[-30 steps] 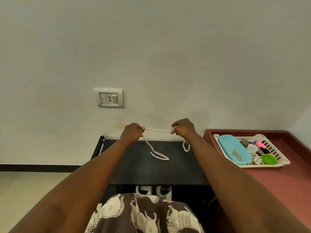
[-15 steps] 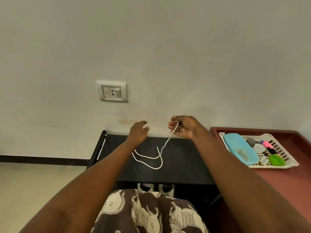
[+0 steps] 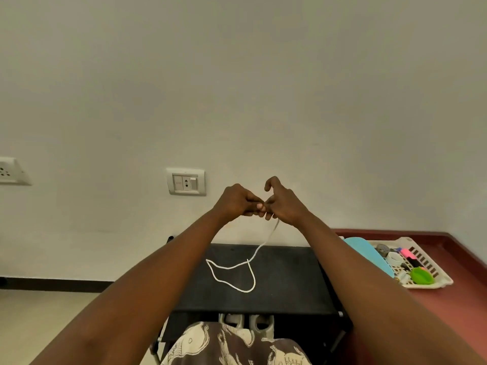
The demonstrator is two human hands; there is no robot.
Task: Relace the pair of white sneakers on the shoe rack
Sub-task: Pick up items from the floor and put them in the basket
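White shoelace (image 3: 228,267) on black shoe rack (image 3: 290,280). Sneakers (image 3: 234,319) below look greyish white. My lap cloth (image 3: 232,346): dark brown, cream elephant print. Cream basket (image 3: 432,283), light blue lid (image 3: 369,254), green cap (image 3: 421,275), pink marker (image 3: 404,252), maroon table (image 3: 461,312). Off-white wall (image 3: 263,75), white switch plate (image 3: 186,181), black skirting (image 3: 52,283).

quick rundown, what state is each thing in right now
shoelace, one end held up, rest looped slack on the rack top
right hand, pinches the shoelace
left hand, fingers curled against the right hand, grip hidden
sneakers, under the rack top, mostly hidden
basket, upright, holding small items
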